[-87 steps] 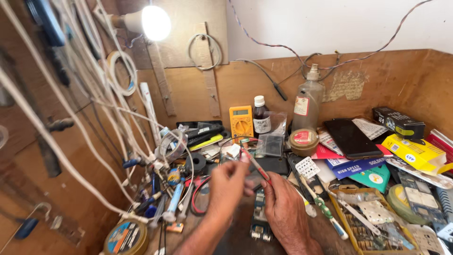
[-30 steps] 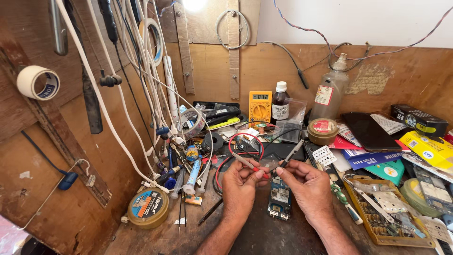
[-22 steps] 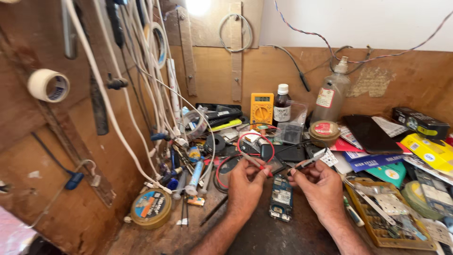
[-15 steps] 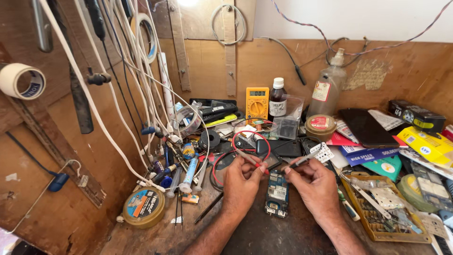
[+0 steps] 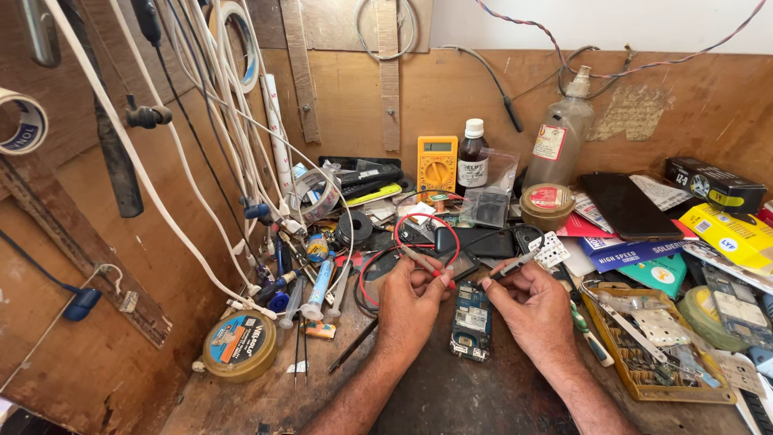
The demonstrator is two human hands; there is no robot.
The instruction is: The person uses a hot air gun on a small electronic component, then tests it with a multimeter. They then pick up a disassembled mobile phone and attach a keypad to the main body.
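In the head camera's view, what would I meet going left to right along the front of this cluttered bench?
Round tin → left hand holding a red probe → opened phone → right hand holding a black probe → yellow parts tray.

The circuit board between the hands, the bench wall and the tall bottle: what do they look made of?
Circuit board: rigid blue laminate with shiny metal parts, lying between the left hand and right hand. Bench wall: matt brown wood board, scuffed. Tall bottle: cloudy translucent body, probably plastic.
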